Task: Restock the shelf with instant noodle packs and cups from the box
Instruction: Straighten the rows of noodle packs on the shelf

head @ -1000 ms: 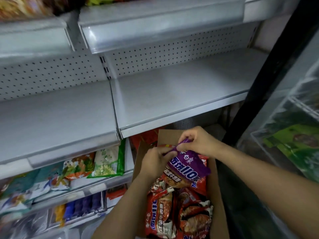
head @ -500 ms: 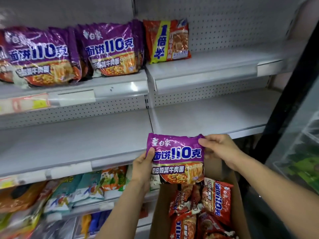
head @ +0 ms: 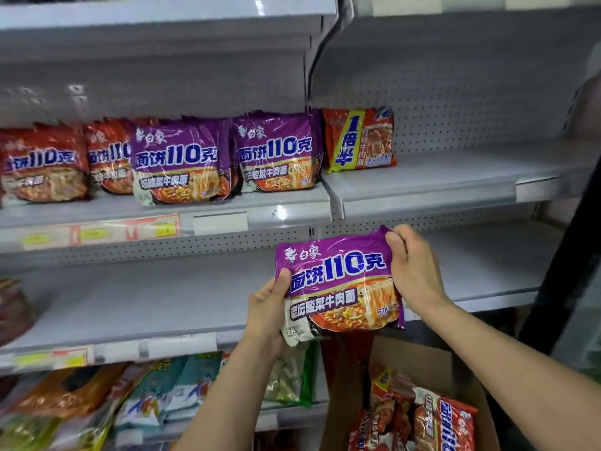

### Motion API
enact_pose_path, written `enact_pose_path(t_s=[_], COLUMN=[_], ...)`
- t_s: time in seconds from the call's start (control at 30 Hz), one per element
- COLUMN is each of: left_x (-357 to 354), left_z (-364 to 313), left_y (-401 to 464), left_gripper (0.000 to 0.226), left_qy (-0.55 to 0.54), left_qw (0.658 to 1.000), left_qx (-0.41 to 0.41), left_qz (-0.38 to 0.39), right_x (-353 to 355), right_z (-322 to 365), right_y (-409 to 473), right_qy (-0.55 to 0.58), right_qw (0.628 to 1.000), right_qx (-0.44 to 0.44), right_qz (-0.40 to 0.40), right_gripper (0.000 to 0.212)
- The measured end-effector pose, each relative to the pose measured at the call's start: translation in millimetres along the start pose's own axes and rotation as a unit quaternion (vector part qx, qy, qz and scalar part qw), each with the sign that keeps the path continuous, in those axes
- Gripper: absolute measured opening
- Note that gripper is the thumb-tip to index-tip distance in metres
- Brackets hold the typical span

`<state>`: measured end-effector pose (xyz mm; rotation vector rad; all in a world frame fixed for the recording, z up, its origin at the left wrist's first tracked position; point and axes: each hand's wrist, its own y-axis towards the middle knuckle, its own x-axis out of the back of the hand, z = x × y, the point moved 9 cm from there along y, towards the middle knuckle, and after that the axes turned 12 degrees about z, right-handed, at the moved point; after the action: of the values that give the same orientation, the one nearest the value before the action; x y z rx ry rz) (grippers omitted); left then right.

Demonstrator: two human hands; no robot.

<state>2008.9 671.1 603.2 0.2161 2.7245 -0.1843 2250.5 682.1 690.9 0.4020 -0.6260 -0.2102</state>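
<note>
You have one view only, from the camera on your head, so nothing is shared with a second view. It faces forward and slightly down, straight at the shelf, close enough that both forearms reach in from 6 o'clock. The wide lens bends the shelf edges. The box sits low at 5 o'clock, partly cut off by the frame's edge.

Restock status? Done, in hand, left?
Done: red and purple packs already stand on the upper shelf. In hand: left hand and right hand hold one purple pack in front of the middle shelf. Left: red packs remain in the box; no cups visible.
</note>
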Motion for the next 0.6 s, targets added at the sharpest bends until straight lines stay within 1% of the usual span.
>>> enact_pose_path(t_s=[0.17,0.23,0.33,0.4,0.43,0.53,0.6], left_x=[8.9,11.4,16.5,22.7,25.4,29.6,27.8], left_z=[-39.6,-60.6,-94.2,-115.6,-124.4,-142.3,-147.9], left_y=[-5.5,-5.6,-6.4,-6.9,-6.9,-6.2,-5.2], left_gripper=[0.029,0.027,0.022,0.021,0.021,0.021,0.021], left_qy=[-0.001,0.010,0.027,0.028,0.028,0.025,0.032], left_qw=[0.998,0.995,0.988,0.980,0.976,0.968,0.966], left_qx=[-0.060,-0.091,-0.143,-0.178,-0.193,-0.222,-0.231], left_qz=[-0.013,-0.027,-0.060,-0.082,-0.092,-0.111,-0.112], right_x=[-1.7,-4.4,-20.4,-30.6,-33.2,-31.6,-31.6], right_z=[37.3,49.7,60.5,64.8,66.3,73.7,77.8], right_y=[21.8,30.0,33.8,31.3,29.8,32.0,36.7], right_qy=[0.094,0.161,0.241,0.248,0.240,0.183,0.170], right_qw=[0.995,0.987,0.968,0.966,0.968,0.983,0.985], right_qx=[0.032,0.019,-0.019,-0.029,-0.025,0.008,0.007], right_qz=[0.013,0.018,0.060,0.072,0.066,0.016,0.008], right_gripper=[0.021,0.020,0.027,0.031,0.033,0.041,0.043])
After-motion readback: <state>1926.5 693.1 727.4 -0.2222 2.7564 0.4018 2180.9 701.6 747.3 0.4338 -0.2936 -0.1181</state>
